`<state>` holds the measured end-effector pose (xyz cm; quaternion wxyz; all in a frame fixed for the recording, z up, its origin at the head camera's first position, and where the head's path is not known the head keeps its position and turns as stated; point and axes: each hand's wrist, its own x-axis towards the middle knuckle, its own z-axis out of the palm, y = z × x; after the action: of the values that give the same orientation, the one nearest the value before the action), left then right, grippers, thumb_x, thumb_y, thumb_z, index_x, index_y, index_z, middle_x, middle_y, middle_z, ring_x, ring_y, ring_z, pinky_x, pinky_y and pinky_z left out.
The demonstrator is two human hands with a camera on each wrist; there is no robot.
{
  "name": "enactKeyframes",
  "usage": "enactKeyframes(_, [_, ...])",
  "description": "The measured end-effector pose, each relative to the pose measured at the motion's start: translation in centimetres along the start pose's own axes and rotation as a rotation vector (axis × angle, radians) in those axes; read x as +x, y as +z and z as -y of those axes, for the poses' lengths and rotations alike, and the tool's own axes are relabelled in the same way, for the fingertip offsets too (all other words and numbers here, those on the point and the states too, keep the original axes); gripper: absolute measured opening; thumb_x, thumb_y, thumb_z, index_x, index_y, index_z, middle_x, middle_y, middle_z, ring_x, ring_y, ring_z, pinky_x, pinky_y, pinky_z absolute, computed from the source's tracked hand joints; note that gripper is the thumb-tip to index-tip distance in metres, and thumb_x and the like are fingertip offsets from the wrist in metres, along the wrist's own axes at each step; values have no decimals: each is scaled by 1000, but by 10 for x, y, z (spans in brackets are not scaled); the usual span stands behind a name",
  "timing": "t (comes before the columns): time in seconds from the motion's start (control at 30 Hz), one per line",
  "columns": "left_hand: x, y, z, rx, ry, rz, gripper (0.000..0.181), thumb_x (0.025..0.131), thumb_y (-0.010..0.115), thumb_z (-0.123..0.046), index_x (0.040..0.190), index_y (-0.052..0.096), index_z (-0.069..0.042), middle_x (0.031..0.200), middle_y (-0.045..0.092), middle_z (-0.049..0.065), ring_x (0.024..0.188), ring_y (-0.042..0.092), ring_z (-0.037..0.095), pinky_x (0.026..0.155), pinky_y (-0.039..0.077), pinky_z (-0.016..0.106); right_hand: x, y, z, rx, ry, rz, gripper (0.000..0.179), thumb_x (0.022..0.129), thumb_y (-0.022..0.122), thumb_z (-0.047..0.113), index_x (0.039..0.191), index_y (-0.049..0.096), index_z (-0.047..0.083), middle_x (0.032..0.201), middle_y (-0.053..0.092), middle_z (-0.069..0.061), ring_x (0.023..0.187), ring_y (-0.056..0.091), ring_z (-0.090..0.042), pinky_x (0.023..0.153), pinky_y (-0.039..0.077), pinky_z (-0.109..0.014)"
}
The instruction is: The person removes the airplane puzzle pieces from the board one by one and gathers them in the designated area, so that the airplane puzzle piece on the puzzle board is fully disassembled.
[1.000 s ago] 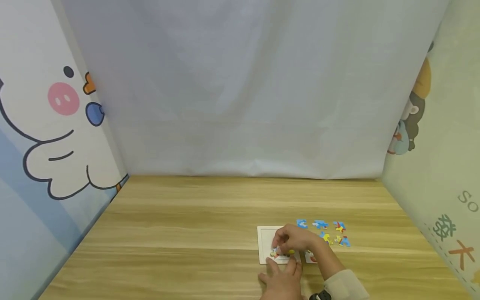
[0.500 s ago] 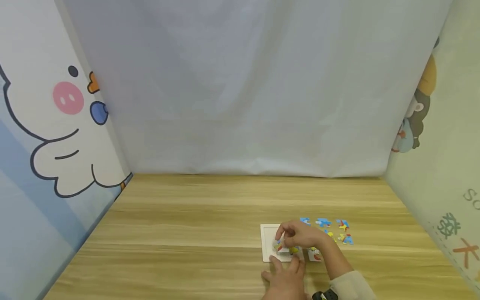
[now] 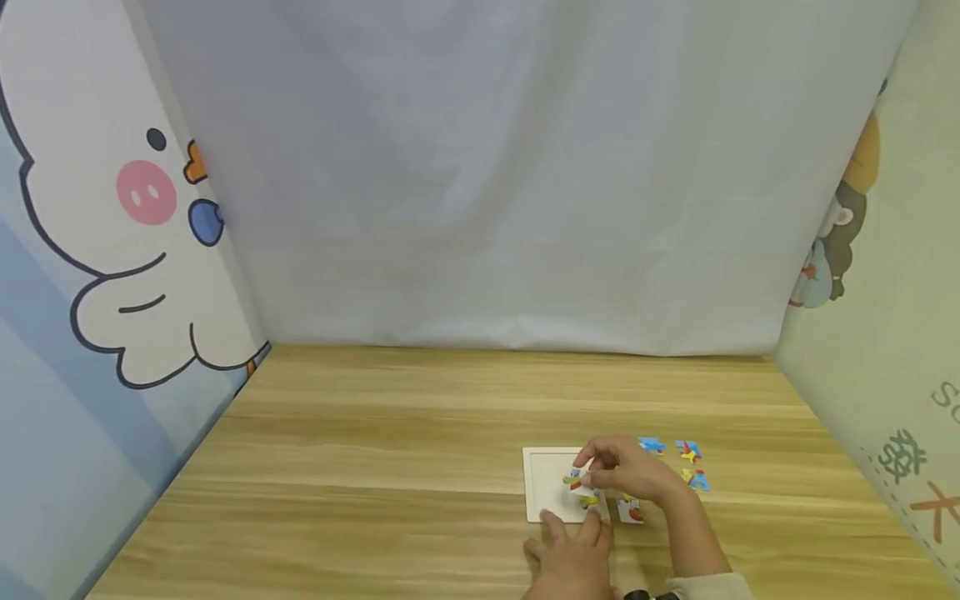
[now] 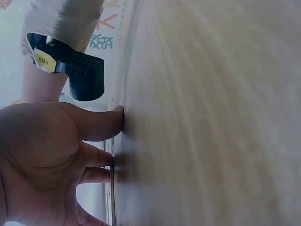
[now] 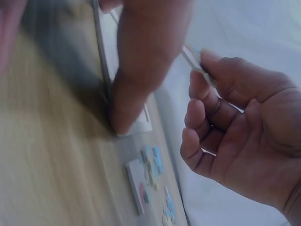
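My right hand (image 3: 628,472) pinches a jigsaw puzzle piece (image 3: 576,482) between thumb and index finger, tilted above a shallow white puzzle tray (image 3: 538,492). In the right wrist view, the piece (image 5: 195,61) shows edge-on, apart from the tray, with the other fingers curled loosely. A yellow-marked puzzle piece (image 3: 590,502) lies in the tray's near right part, partly covered by the held one. My left hand (image 3: 572,565) rests with fingers spread against the tray's near edge; in the left wrist view its thumb (image 4: 106,123) touches the tabletop.
Several loose puzzle pieces lie right of the tray, among them a white-and-red corner piece (image 3: 630,510) and a blue one with yellow and red (image 3: 688,451). My right forearm hides part of that area. A grey curtain (image 3: 480,208) hangs behind the wooden table (image 3: 360,467).
My right hand has raised the puzzle piece from low over the tray and shifted it to the right. The left hand keeps its place at the near edge; the head view has shifted slightly.
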<state>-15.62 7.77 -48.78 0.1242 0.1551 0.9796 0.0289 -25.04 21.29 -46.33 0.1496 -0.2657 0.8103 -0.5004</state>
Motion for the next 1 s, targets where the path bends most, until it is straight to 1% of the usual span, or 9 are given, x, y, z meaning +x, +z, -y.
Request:
enactKeyframes(0.1, [-1, 0, 0, 20, 9, 4, 74, 72, 68, -59, 136, 45, -30, 142, 32, -15, 120, 34, 46, 76, 42, 64, -11, -5, 0, 27, 34, -41, 18, 86, 66, 10, 99, 62, -1, 74, 59, -8, 70, 54, -21, 68, 48, -36])
enactKeyframes(0.23, [-2, -1, -1, 56, 4, 8, 75, 72, 66, -61, 137, 43, -32, 142, 30, -16, 122, 34, 45, 76, 43, 62, -26, -15, -1, 41, 86, -99, 22, 86, 67, 15, 101, 63, -1, 79, 60, -9, 79, 56, -24, 77, 47, -40])
enactKeyframes(0.4, [-3, -4, -1, 74, 2, 8, 78, 71, 65, -62, 139, 41, -34, 142, 30, -17, 122, 34, 45, 76, 43, 61, -44, -29, -5, 33, 94, -147, 26, 85, 67, 14, 104, 62, -5, 82, 62, -12, 83, 57, -24, 82, 45, -45])
enactKeyframes(0.53, [-4, -6, -1, 78, 4, 17, 77, 71, 65, -62, 139, 41, -34, 143, 30, -17, 122, 33, 45, 76, 43, 61, -58, -38, -10, 39, 124, -174, 28, 86, 66, 13, 105, 60, -8, 84, 60, -12, 82, 54, -23, 79, 45, -44])
enactKeyframes(0.67, [-5, -6, -1, 87, -2, 6, 76, 71, 64, -63, 138, 42, -34, 142, 31, -17, 122, 34, 44, 76, 44, 61, -69, -44, -19, 35, 172, -194, 27, 85, 66, 11, 104, 61, -7, 85, 59, -11, 82, 52, -20, 76, 44, -37])
enactKeyframes(0.8, [-4, -6, -1, 114, -2, -7, 76, 71, 63, -65, 138, 42, -34, 142, 31, -18, 121, 35, 44, 76, 44, 61, -78, -48, -28, 8, 218, -202, 26, 84, 67, 12, 100, 62, -7, 88, 64, -11, 85, 54, -20, 76, 44, -34])
enactKeyframes(0.9, [-4, -6, 0, 128, 5, -1, 76, 72, 61, -66, 138, 40, -35, 142, 30, -19, 122, 35, 44, 75, 44, 61, -84, -49, -33, 7, 266, -207, 27, 82, 70, 13, 97, 63, -8, 89, 66, -10, 82, 57, -18, 73, 46, -31])
enactKeyframes(1.0, [-5, -5, 0, 134, 6, -1, 76, 72, 61, -67, 139, 38, -36, 142, 30, -20, 122, 35, 43, 75, 44, 60, -88, -51, -40, 11, 272, -204, 26, 81, 70, 11, 96, 63, -10, 89, 66, -10, 77, 58, -14, 69, 47, -27])
